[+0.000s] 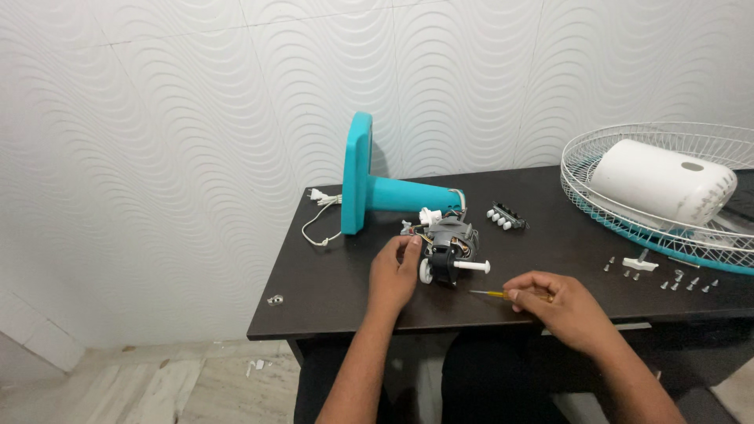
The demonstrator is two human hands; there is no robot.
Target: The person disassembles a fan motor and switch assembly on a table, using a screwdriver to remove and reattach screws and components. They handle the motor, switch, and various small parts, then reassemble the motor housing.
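Room: I see a white wall (196, 118) of wavy relief panels behind the dark table (330, 275), and pale floor (181, 385) below the table's near-left corner.

Table: dark brown top, butted against the wall.

Wire fan guard (667, 228): lying flat at the table's far-right end, with a white motor housing (660, 182) resting in it.

Teal fan stand (377, 188): on its side at the table's back, base upright; a white power cord (320, 224) trails left of it.

Fan motor (449, 250): mid-table, just in front of the stand, white shaft pointing right.

Left hand (393, 275): curled, fingertips pressed to the motor's left side.

Right hand (561, 302): near the table's front edge, right of the motor, closed round a yellow-handled screwdriver (495, 294) whose tip points towards the motor.

Switch block (506, 216): black with white buttons, behind the motor to the right.

Screws (687, 283): scattered below the guard, with a small white piece, possibly a clip.

Small metal part (275, 299): alone near the table's front-left corner.
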